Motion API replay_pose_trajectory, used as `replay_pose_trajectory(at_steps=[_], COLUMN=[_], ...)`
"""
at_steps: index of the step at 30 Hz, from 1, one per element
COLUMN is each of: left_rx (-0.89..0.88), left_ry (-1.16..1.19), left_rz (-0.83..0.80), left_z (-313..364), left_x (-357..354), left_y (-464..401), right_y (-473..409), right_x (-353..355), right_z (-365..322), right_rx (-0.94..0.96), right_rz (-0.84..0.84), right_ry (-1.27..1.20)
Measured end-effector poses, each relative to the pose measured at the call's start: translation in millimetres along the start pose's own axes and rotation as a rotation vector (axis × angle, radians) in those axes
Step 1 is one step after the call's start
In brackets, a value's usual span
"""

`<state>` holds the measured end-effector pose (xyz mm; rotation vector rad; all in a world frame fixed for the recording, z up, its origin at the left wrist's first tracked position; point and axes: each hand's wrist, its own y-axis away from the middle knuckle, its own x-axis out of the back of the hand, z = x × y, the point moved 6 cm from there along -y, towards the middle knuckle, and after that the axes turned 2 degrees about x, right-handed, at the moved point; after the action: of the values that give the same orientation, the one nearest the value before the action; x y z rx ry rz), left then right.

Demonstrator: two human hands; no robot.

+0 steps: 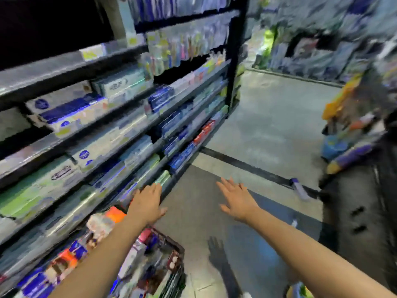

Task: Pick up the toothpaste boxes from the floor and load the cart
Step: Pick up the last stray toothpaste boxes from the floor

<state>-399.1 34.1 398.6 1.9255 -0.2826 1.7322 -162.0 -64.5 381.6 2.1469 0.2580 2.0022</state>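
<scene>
**Both hands out flat over the aisle floor, one box lying by the dark line**

A box (pixel 299 189), pale with a purple end, lies on the floor (pixel 268 117) at the right, resting across a dark line (pixel 247 164) that runs over the floor from the shelf foot toward the right. It is blurred; its print cannot be read. Just right of it stands a dark unit (pixel 354 211), whose edge closes that side.

The cart (pixel 167 250), a wire basket with a dark red rim, sits at lower left, already holding many boxes in mixed colours. Its right rim borders open floor.

The left hand (pixel 148 203) reaches forward above the cart's far end, fingers straight and together, holding nothing; its fingertips lie near the lowest shelf's front edge. The right hand (pixel 235 197) stretches out over bare floor, fingers spread and straight, also empty. It is well apart from the box, with clear floor between. Its shadow (pixel 219 254) falls on the floor below the forearm.

Shelves (pixel 120 117) packed with boxes line the whole left side, their front edges slanting toward a black upright post (pixel 234 50). Past the post the aisle opens wide to another stocked rack (pixel 311 57). A display of bright packets (pixel 345 130) juts in from the right.
</scene>
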Motion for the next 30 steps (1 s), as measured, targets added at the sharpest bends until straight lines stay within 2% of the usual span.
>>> replay_pose_trajectory(at_steps=[5,11,18,23,30], left_rx=[-0.173,-0.341,-0.491,-0.582,-0.814], left_ry=[0.021,-0.03,-0.118,-0.23,-0.325], left_rz=[-0.001,-0.031,-0.075,-0.094,-0.071], left_z=[137,274,371,433,547], left_x=[25,33,40,54,97], left_y=[-84,-161,-242,-329,-461], right_y=[42,79,92,77,60], right_x=[-16,-26,-39,-48,-63], right_z=[147,275,377,447,535], right_rx=[-0.2,-0.389,-0.57,-0.701,-0.97], right_rz=[-0.016,-0.009,0.002,-0.005,-0.08], right_ry=[-0.02,-0.08,-0.158,-0.218,-0.334])
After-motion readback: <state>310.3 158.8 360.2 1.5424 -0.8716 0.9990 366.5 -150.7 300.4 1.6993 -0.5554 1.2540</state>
